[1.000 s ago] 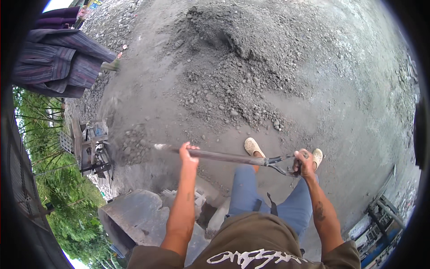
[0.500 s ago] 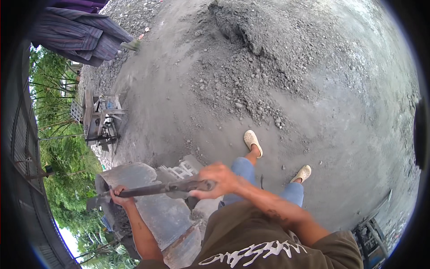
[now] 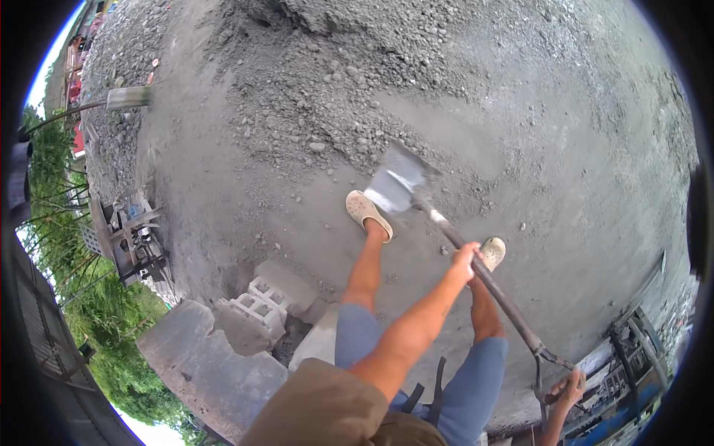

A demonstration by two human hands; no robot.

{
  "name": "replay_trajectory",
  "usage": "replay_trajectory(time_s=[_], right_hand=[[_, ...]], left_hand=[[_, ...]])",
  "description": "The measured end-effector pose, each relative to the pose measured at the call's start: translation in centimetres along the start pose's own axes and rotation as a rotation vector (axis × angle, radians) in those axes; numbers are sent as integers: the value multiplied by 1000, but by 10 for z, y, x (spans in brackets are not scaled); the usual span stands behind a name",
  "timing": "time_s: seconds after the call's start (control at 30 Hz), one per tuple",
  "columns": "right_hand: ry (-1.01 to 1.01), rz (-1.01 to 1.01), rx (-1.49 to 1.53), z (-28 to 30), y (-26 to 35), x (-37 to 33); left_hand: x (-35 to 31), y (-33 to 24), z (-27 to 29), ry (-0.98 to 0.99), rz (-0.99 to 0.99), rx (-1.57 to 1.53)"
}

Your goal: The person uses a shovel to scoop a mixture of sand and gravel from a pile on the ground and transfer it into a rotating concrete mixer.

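A person's left hand (image 3: 467, 262) closes its grip around the shaft of a shovel (image 3: 507, 303), arm stretched forward and across to the right, while the right hand (image 3: 570, 388), low at right, grasps the forked handle (image 3: 541, 367); the blurred blade (image 3: 394, 181) sits beside the left clog (image 3: 364, 210), near gravel (image 3: 320, 97), with hollow block (image 3: 269, 299) at left
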State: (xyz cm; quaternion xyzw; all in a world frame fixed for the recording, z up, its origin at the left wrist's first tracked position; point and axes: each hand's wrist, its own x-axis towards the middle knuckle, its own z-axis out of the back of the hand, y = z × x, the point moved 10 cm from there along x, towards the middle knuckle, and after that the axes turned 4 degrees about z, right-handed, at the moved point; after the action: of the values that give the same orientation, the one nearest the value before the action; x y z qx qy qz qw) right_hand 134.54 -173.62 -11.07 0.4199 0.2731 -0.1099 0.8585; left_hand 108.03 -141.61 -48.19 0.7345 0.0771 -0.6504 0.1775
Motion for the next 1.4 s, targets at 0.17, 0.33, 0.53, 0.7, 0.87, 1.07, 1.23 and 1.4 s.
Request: replay_trajectory(time_s=[0.17,0.33,0.53,0.7,0.87,1.07,1.23,1.4], right_hand=[[-523,-168,28,59,8,13],[-200,-50,-24,-102,8,62],[101,-161,328,-508,-26,-15],[14,-162,279,-512,-64,-35],[84,-6,288,-457,-9,-72],[330,131,248,-430,133,-177],[653,186,322,-444,223,-308],[1065,487,217,-489,288,-430]], left_hand=[[109,129,-47,52,159,-36],[137,-42,-59,-63,134,-18],[128,-510,20,-130,-308,300],[124,-505,46,-95,-360,324],[46,-472,46,-9,-332,182],[-181,-505,117,-67,-423,-83],[-462,-536,249,-139,-702,-311],[-701,-525,401,-41,-988,-595]])
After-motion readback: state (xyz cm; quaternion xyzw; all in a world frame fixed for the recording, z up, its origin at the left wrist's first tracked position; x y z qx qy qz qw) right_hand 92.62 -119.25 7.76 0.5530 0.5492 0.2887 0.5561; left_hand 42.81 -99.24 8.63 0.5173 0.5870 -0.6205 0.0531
